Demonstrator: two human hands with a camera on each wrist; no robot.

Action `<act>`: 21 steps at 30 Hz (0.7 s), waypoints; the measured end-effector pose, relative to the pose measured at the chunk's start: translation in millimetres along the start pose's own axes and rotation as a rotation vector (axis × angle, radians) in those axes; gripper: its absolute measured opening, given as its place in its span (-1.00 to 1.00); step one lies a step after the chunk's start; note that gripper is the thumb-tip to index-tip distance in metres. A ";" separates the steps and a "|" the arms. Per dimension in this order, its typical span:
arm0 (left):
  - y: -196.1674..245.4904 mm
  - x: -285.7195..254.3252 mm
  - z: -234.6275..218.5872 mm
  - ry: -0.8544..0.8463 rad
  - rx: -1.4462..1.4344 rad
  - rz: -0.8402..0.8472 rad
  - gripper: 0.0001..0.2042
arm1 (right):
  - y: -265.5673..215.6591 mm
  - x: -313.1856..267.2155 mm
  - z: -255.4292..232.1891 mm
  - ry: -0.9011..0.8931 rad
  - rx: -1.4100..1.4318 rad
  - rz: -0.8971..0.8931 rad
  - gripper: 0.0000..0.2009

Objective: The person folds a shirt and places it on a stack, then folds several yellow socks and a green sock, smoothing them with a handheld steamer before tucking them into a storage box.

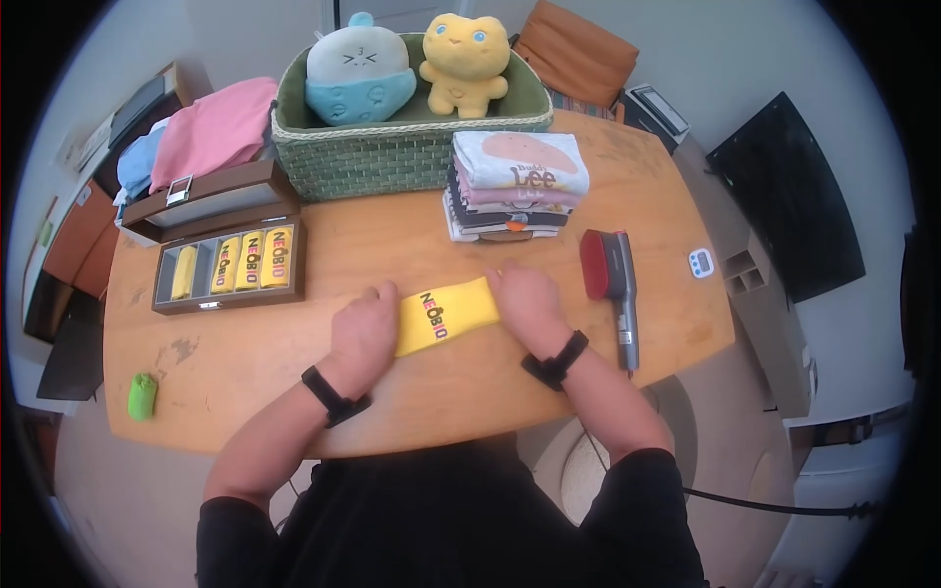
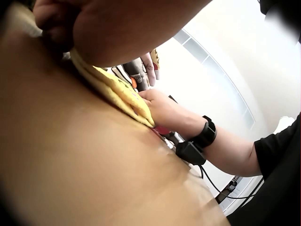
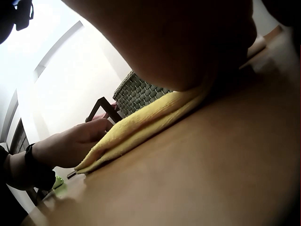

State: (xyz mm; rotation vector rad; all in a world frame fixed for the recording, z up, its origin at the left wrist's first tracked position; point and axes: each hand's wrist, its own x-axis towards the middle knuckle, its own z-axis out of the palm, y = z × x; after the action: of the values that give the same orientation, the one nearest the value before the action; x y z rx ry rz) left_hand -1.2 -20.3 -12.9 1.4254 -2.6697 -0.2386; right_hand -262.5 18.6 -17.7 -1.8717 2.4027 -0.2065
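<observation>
A yellow sock (image 1: 448,316) with NEOBIO lettering lies flat across the front middle of the table, its layers showing edge-on in both wrist views. At its left end my left hand (image 1: 365,338) grips the fabric with curled fingers. My right hand (image 1: 529,306) pinches the other end, near the upper right corner. To the left, an open brown box (image 1: 229,306) with compartments holds several rolled yellow socks (image 1: 251,261); one compartment between them shows grey lining.
A green woven basket (image 1: 372,162) with two plush toys stands behind. Folded shirts (image 1: 515,186) are stacked before it. A red-and-grey handheld steamer (image 1: 613,279) and a small timer (image 1: 701,263) lie right. A green rolled bundle (image 1: 142,396) sits near the left edge.
</observation>
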 end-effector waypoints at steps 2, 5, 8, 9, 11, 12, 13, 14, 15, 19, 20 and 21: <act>5.4 3.1 -8.1 0.176 0.008 0.099 -0.84 | -1.0 1.2 -0.3 -0.007 -0.027 0.019 -0.58; 20.4 12.6 -11.6 0.097 -0.327 0.414 -0.58 | 1.2 0.2 2.8 0.016 -0.029 -0.009 -0.58; 31.3 15.1 17.4 0.067 -0.190 0.700 -0.38 | 4.1 2.4 5.9 0.066 -0.061 -0.039 -0.59; 32.5 14.2 15.1 -0.150 -0.067 0.666 -0.23 | 5.5 3.3 6.2 0.055 -0.056 -0.039 -0.60; 25.7 16.7 25.1 -0.114 -0.068 0.694 -0.21 | 10.9 2.7 8.3 0.036 -0.054 -0.031 -0.60; 24.3 17.0 27.2 -0.077 -0.060 0.719 -0.17 | 13.2 4.0 8.1 0.048 -0.038 -0.037 -0.61; 25.2 15.9 29.5 -0.079 -0.067 0.718 -0.17 | 14.3 4.1 8.4 0.059 -0.022 -0.046 -0.62; 25.5 15.8 30.5 -0.085 -0.073 0.707 -0.16 | 14.7 3.6 9.3 0.059 -0.025 -0.045 -0.62; 26.4 17.3 27.2 -0.087 -0.076 0.699 -0.14 | 14.2 4.3 9.0 0.071 -0.033 -0.056 -0.62; 35.6 19.2 11.3 -0.112 -0.056 0.679 -0.15 | 15.6 -2.0 3.7 0.032 0.002 -0.003 -0.64; 38.5 21.3 7.9 -0.138 -0.042 0.673 -0.15 | 19.3 -8.5 0.8 0.028 -0.011 -0.005 -0.64; 41.1 22.7 6.0 -0.163 -0.031 0.660 -0.15 | 25.4 -17.3 -3.6 0.091 0.081 0.011 -0.66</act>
State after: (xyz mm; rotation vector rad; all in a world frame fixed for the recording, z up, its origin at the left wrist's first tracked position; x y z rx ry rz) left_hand -48.3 -16.1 -10.6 0.4695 -3.0633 -0.3355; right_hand -283.1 41.6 -18.5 -1.8517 2.4225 -0.3906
